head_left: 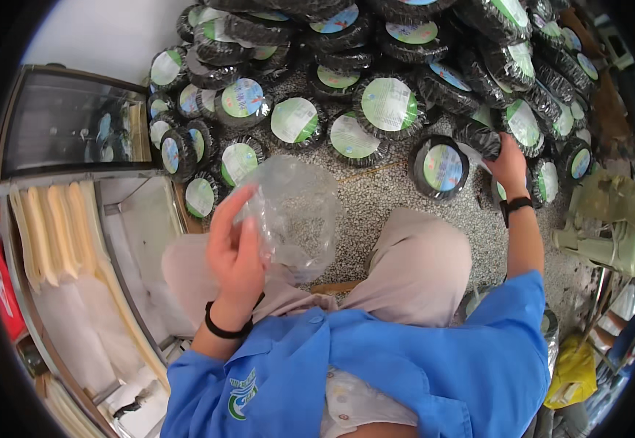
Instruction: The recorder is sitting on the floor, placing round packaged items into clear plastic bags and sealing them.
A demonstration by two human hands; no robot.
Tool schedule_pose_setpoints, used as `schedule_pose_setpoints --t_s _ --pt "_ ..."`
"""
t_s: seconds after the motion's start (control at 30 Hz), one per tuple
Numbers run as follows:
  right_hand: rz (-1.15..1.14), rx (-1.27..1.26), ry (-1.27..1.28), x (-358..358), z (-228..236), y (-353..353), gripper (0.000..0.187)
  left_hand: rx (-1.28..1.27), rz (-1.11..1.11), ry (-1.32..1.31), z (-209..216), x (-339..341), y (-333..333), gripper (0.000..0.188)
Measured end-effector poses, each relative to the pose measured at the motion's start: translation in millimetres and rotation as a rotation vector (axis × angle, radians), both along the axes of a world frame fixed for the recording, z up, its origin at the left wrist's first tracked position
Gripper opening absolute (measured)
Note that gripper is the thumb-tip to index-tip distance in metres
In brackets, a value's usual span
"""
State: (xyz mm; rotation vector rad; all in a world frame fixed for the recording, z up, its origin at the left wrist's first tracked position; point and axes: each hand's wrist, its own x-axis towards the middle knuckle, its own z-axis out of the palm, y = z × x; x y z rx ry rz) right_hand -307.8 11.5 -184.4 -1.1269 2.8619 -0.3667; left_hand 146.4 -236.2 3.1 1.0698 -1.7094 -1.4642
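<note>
Clear bag [299, 219] against left hand [235, 248], half-bent fingers seemingly holding it; right hand [509, 168] grips black roll [478, 137].

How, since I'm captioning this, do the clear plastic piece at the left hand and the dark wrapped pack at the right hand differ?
The clear plastic piece is see-through; the dark wrapped pack is blackish. The clear plastic piece looks thin and filmy, the dark wrapped pack thick. The left hand holds the former; the right hand grips the latter. Both look shiny.
</note>
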Motion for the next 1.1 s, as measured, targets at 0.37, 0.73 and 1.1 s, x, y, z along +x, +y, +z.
schedule_pose_setpoints --t_s 0.37,0.73,1.1 --pt "-0.043 -1.154 -1.504 275.5 171.0 -40.4 0.056 0.352 0.004 0.492 12.0 -14.7 51.7 0.048" --pt "-0.392 -0.326 -1.469 327.5 32.5 -89.7 0.059 0.203 -1.086 0.167 -32.5 42.3 148.1 0.045" --pt "0.529 0.525 -0.86 306.4 -55.0 -155.5 0.071 0.749 -0.934 0.178 0.9 85.6 49.4 0.051"
